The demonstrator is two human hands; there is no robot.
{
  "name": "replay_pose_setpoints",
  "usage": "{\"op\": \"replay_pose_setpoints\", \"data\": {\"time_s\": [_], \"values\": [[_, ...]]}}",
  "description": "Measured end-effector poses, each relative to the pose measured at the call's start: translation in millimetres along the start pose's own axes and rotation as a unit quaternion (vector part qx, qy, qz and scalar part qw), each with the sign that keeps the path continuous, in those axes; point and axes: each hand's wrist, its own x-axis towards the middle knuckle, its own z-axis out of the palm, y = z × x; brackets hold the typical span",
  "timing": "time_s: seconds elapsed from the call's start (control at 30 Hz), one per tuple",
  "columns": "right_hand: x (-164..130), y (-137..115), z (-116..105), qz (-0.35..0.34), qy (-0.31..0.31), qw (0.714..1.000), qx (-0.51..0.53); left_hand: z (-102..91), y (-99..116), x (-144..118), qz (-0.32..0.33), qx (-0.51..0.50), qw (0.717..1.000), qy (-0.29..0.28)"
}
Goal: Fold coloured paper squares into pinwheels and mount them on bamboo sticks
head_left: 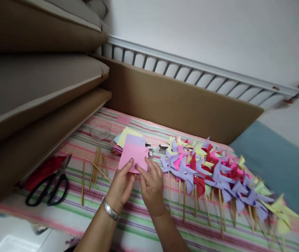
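Note:
A pink square of paper point(133, 155) with cut slits at its corners is held up in front of me. My left hand point(124, 185), with a silver band on its wrist, pinches its lower left edge between thumb and fingers. The fingers of my right hand point(151, 183) are closed on its lower right edge. Just behind it lies a stack of coloured paper squares point(129, 132), yellow on top, with a purple square point(135, 140) overlapping it. The pink paper hides part of the stack.
Many paper pinwheels point(186, 173) on sticks lie to the right. On the left are black-handled scissors point(52, 185), several wooden sticks point(94, 169), a red piece point(44, 171) and a clear round container point(100, 130). Stacked cushioned panels point(41, 84) rise at left; a brown board point(178, 98) stands behind.

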Motion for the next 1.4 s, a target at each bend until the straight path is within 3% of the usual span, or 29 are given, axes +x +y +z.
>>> {"op": "replay_pose_setpoints", "data": {"time_s": [0.1, 0.2, 0.33, 0.47, 0.67, 0.77, 1.1, 1.2, 1.3, 1.4], "values": [[-8, 8, -3, 0.061, -0.021, 0.993, 0.096, -0.3, -9, 6, 0.019, 0.013, 0.996, 0.091], [-3, 21, -10, 0.184, 0.000, 0.956, 0.226, -3.2, -10, 14, 0.034, 0.021, 0.992, 0.120], [2, 37, -12, 0.309, 0.034, 0.881, 0.356, -5.9, -9, 22, 0.031, 0.035, 0.992, 0.114], [2, 46, -9, 0.357, 0.027, 0.853, 0.379, -5.2, -10, 23, 0.014, 0.042, 0.995, 0.086], [6, 36, -8, 0.435, -0.011, 0.754, 0.493, -5.9, -13, 21, 0.007, 0.065, 0.995, 0.071], [8, 29, -6, 0.444, -0.022, 0.730, 0.519, -8.1, -14, 20, 0.002, 0.070, 0.995, 0.071], [9, 19, 1, 0.440, -0.019, 0.726, 0.528, -16.3, -5, 20, 0.027, 0.102, 0.991, 0.083], [7, 17, 6, 0.435, -0.036, 0.728, 0.529, -15.4, -7, 19, 0.025, 0.104, 0.993, 0.059], [8, 22, 5, 0.418, -0.025, 0.758, 0.500, -12.6, -12, 15, 0.008, 0.118, 0.993, 0.004], [13, 32, -8, 0.388, 0.044, 0.832, 0.394, -9.9, -16, 10, -0.010, 0.125, 0.991, -0.033]]}}
